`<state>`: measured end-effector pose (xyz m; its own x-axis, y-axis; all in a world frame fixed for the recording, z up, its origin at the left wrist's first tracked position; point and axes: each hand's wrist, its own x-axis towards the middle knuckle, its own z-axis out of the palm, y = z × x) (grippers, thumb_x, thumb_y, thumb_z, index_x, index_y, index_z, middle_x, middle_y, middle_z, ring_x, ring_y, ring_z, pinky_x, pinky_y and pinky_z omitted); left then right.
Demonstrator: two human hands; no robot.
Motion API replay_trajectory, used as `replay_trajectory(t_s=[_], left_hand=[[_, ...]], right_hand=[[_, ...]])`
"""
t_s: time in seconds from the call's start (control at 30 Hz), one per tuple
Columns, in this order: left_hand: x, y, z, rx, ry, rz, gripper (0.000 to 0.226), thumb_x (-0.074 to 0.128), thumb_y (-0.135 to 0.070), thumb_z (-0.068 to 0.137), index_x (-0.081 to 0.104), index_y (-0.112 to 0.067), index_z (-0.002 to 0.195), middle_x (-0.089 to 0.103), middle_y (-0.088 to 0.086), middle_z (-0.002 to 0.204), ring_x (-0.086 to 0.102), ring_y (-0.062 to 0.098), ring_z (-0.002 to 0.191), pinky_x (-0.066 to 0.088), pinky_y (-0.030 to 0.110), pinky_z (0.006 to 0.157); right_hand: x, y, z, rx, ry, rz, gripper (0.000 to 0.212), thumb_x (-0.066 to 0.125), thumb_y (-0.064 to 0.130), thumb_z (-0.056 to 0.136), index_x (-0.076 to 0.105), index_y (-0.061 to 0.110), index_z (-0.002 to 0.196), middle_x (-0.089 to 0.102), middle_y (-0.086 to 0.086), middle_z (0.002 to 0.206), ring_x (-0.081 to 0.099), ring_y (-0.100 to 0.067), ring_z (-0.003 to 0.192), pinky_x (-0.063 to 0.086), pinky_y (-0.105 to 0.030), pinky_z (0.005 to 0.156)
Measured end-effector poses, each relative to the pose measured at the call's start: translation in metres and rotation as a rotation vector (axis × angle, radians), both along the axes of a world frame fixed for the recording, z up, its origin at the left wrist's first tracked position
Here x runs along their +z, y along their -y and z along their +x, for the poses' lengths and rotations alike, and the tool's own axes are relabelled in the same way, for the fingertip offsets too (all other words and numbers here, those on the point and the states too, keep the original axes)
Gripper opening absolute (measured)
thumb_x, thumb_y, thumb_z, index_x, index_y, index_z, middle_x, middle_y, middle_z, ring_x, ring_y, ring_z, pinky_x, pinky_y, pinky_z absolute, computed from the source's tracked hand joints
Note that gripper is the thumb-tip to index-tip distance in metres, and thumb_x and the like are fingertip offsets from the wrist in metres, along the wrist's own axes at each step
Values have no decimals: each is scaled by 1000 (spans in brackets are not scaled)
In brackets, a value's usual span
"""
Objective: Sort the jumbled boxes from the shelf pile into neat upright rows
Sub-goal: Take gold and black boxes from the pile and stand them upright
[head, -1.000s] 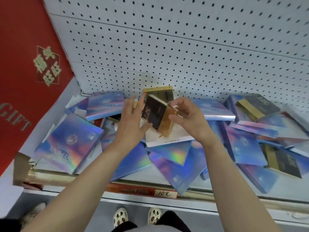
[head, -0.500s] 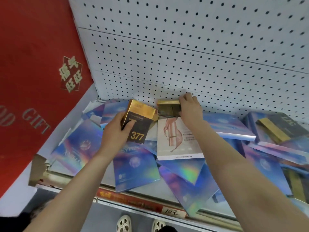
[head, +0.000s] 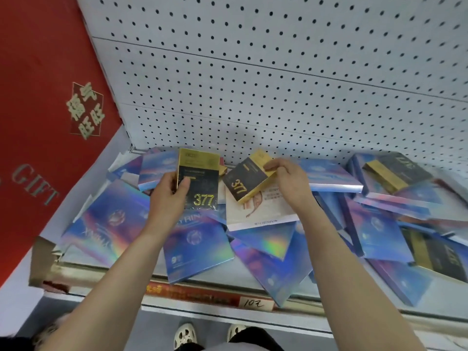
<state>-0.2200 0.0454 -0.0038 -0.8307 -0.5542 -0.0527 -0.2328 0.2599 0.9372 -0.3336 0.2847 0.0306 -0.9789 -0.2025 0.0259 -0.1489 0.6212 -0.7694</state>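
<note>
Standing at a white shelf (head: 228,277) backed by a pegboard wall (head: 278,84), a person holds one small box in each hand above a jumble of flat cartons.

The left hand (head: 168,198) grips a black and gold box (head: 198,181) marked "377". It is held upright, with the thumb across its front face and the other fingers wrapped behind its left edge.

The right hand (head: 288,183) pinches a second black and gold box (head: 249,177), also marked "377", by its upper right corner. This box is tilted, its gold side facing down and to the right. The two held boxes are near each other but not touching.

Beneath them the pile lies flat and overlapping across the shelf. Most of it is holographic blue boxes (head: 197,245), shimmering with rainbow colour. A white box (head: 263,214) with a printed picture lies just under the right hand's box. More black and gold boxes lie among the blue ones at the far right (head: 395,173).

A handwritten price tag (head: 254,304) sits on the shelf's front edge. A large red gift box (head: 45,97) with gold lettering stands at the left end. The person's shoes (head: 186,336) show below.
</note>
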Motion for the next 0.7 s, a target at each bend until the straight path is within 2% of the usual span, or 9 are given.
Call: replay_trajectory(t_s=[0.1, 0.2, 0.3, 0.37, 0.47, 0.5, 0.6, 0.7], left_hand=[[-4, -7, 6, -38, 0, 16, 12, 55, -27, 97, 58, -18, 104, 66, 5, 102, 59, 24, 96, 45, 41, 87], [-1, -12, 13, -73, -30, 51, 17, 56, -24, 96, 60, -16, 110, 65, 1, 99, 57, 18, 93, 44, 38, 86], [7, -17, 17, -89, -69, 101, 18, 58, -25, 91, 60, -18, 108, 65, 0, 99, 58, 16, 93, 44, 34, 85], [11, -23, 19, -120, -98, 113, 16, 58, -31, 87, 59, -26, 101, 65, -4, 98, 58, 12, 91, 44, 31, 84], [12, -42, 20, -183, -130, 155, 10, 56, -22, 95, 58, -24, 105, 63, -15, 92, 57, -2, 83, 45, 14, 75], [12, -51, 21, -209, -140, 166, 11, 55, -21, 96, 58, -24, 107, 63, -16, 92, 57, -5, 81, 45, 13, 74], [10, -84, 29, -313, -140, 220, 12, 55, -23, 97, 59, -26, 108, 65, -14, 97, 60, -4, 83, 46, 16, 77], [7, -125, 47, -376, -126, 261, 7, 55, -20, 97, 57, -26, 98, 64, -11, 90, 59, -3, 76, 47, 22, 75]], right_hand=[[-2, -1, 15, -7, -54, 26, 5, 61, 24, 94, 62, 20, 96, 61, 10, 85, 54, -9, 74, 40, -25, 66], [-2, -6, 29, -95, -40, -135, 32, 69, 17, 86, 54, 20, 115, 62, 5, 100, 56, -13, 77, 47, -28, 71], [5, -18, 50, -220, 104, -448, 48, 67, 13, 81, 52, 22, 126, 62, -3, 98, 59, -14, 80, 51, -28, 74], [7, -34, 67, -286, 158, -581, 41, 66, 14, 80, 60, 13, 121, 66, -6, 92, 61, -16, 79, 52, -31, 71], [0, -64, 103, -415, 137, -714, 33, 68, 23, 80, 67, 6, 109, 68, -12, 93, 61, -20, 83, 50, -37, 73], [-2, -76, 117, -458, 119, -772, 33, 69, 24, 80, 67, 4, 107, 67, -13, 92, 60, -22, 84, 48, -37, 75], [-9, -111, 162, -555, 95, -837, 28, 68, 23, 84, 67, 4, 105, 63, -11, 93, 58, -22, 83, 47, -32, 75], [-18, -149, 209, -655, 73, -856, 9, 66, 18, 90, 67, 11, 95, 64, -4, 87, 60, -16, 77, 47, -27, 69]])
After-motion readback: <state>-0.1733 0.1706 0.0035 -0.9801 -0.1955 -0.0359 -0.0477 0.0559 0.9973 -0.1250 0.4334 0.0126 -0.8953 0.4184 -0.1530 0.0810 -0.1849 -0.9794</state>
